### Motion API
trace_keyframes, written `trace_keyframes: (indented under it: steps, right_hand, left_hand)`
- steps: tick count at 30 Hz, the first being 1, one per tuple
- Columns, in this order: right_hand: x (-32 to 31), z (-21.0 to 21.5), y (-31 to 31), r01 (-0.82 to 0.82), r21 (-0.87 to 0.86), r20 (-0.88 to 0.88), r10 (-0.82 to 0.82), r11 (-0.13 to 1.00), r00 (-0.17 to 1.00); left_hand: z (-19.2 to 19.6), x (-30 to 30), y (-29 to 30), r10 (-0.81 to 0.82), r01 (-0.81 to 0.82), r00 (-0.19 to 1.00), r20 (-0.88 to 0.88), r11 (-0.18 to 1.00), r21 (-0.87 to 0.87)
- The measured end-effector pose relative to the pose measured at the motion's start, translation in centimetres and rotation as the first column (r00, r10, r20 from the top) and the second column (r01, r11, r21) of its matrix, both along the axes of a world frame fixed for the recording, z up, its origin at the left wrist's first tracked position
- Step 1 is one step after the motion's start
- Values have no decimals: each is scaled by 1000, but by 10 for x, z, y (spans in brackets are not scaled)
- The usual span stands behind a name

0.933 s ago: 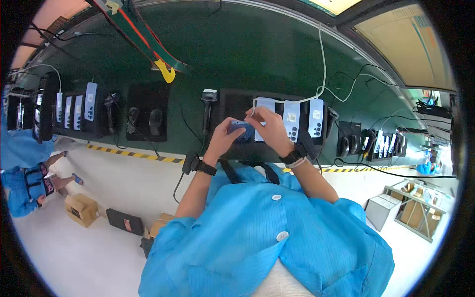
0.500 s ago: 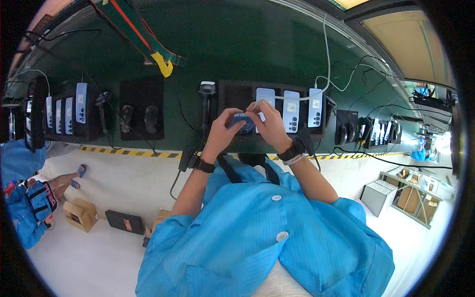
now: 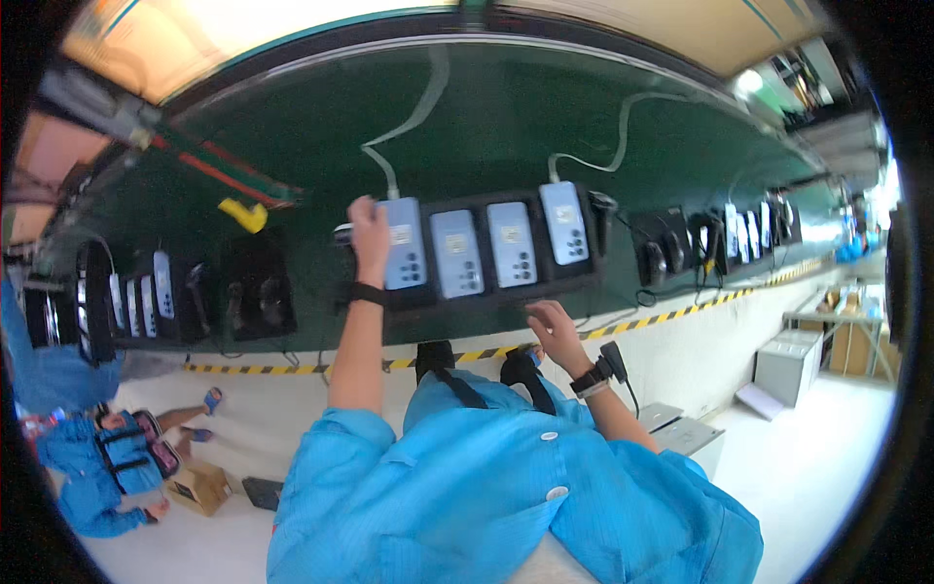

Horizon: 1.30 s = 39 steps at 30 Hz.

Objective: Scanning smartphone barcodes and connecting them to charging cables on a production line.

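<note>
Four light-blue phones lie face down in a black tray: a leftmost phone, two middle phones, and a rightmost phone. White cables run to the tops of the outer two. My left hand is at the left edge of the leftmost phone, beside a barcode scanner. Its fingers are bent and blurred, and their grip is hidden. Over the table's front edge, my right hand hangs with loosely bent, parted fingers, holding nothing.
Left of the tray is a dark mat with dark devices on it. Further phone trays stand at both sides. A yellow-tipped strap hangs over the green table. A person in blue is at left.
The phone I held in both hands now lies in the tray's leftmost place, with a cable at its top. My hands have parted, the right drawing back toward me. The view has shifted.
</note>
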State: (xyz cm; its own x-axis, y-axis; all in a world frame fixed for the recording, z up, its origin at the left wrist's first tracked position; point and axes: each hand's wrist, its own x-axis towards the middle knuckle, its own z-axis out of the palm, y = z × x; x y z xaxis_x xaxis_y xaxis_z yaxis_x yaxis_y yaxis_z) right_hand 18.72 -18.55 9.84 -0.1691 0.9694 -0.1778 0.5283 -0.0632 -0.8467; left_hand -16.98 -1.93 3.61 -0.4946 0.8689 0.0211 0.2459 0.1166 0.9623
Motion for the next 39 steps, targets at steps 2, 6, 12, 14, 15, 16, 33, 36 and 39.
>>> trace_keyframes:
  steps: [2, 6, 12, 14, 15, 16, 33, 36, 39]
  right_hand:
    - [57, -11, -39, 132, -94, -10, -134, 987, 991]
    - [185, -26, -114, 298, -179, 85, -287, 938, 954]
    - [351, -34, -216, 694, -222, 84, -695, 685, 714]
    - [392, -40, -229, 734, -263, 84, -743, 626, 664]
    - [407, -44, -229, 721, -242, 64, -731, 649, 680]
    - [426, -47, -227, 731, -307, 97, -744, 609, 661]
    - [743, -61, -76, 632, -391, 55, -668, 669, 742]
    - [834, -44, -13, 689, -232, 106, -686, 687, 720]
    - [918, -28, 82, 645, -202, 105, -638, 737, 763]
  left_hand:
    - [6, 17, -7, 142, -102, 848, -511, 989, 105]
    - [37, 124, -69, -128, 131, 989, -80, 991, 25]
    - [78, 426, -195, -708, 696, 703, 67, 704, 141]
    - [98, 500, -205, -915, 912, 378, 141, 394, 113]
    - [108, 532, -202, -961, 957, 276, 33, 278, 79]
    - [116, 560, -196, -978, 974, 200, 57, 205, 92]
    - [81, 922, -19, -793, 962, 215, 569, 272, 15]
    - [98, 951, 2, -766, 951, 230, 600, 308, 28]
    - [106, 960, 12, -733, 923, 311, 605, 384, -10]
